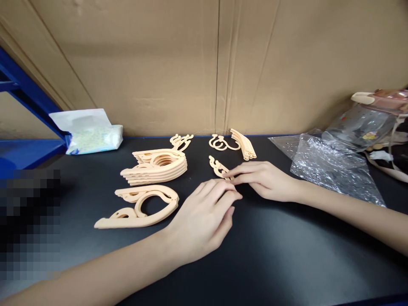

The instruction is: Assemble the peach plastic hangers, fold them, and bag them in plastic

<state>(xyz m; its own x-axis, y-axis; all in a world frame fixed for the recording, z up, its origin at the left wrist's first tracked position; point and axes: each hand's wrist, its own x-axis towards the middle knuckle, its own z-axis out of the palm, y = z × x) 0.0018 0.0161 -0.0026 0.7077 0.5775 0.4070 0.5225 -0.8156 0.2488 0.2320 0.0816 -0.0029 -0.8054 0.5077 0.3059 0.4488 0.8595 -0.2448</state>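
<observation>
A curved cream plastic hanger piece [217, 165] lies at the fingertips of both hands, its near end hidden by them. My right hand [266, 180] reaches in from the right, with thumb and fingers closed around that piece. From the left comes my left hand [207, 212], its fingers bent and drawn together right beside the right fingertips; whatever they hold is covered. Left of the hands lies a folded cream plastic hanger [161, 217]. Behind it stands a stack of similar folded hangers [156, 170].
Loose hooks [181, 141] lie behind the stack, and more hooks [219, 142] sit beside a small pile of hanger arms [244, 144]. A clear plastic bag [334, 170] and a transparent bottle [363, 123] are right. A white packet [92, 136] rests back left, before a cardboard wall [159, 76].
</observation>
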